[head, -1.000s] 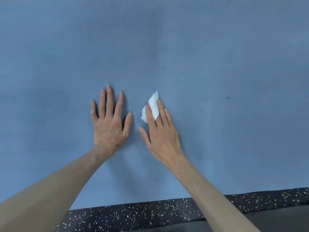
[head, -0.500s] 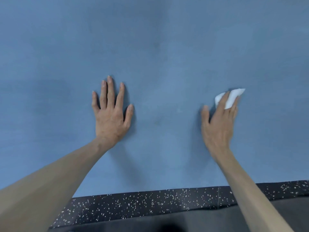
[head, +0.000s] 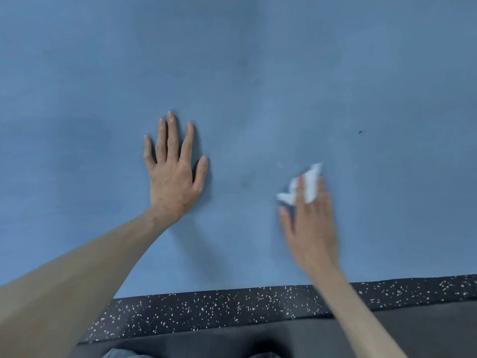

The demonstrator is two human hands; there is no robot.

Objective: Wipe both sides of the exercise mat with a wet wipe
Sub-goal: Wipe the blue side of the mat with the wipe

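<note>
A blue exercise mat (head: 258, 73) lies flat and fills most of the head view. My left hand (head: 175, 174) rests palm down on it, fingers straight and spread. To the right, my right hand (head: 311, 218) presses a crumpled white wet wipe (head: 307, 186) onto the mat with straight fingers; the hand is blurred by motion. Part of the wipe sticks out beyond the fingertips and to the left of them.
The mat's near edge runs along a black speckled rubber floor (head: 219, 311). A dark grey strip (head: 426, 332) lies nearer me at the bottom. A tiny dark speck (head: 360, 132) sits on the mat to the right.
My right hand swept the wipe from beside the left hand out to the right, then came back leftward and nearer to me. The left hand stayed planted.
</note>
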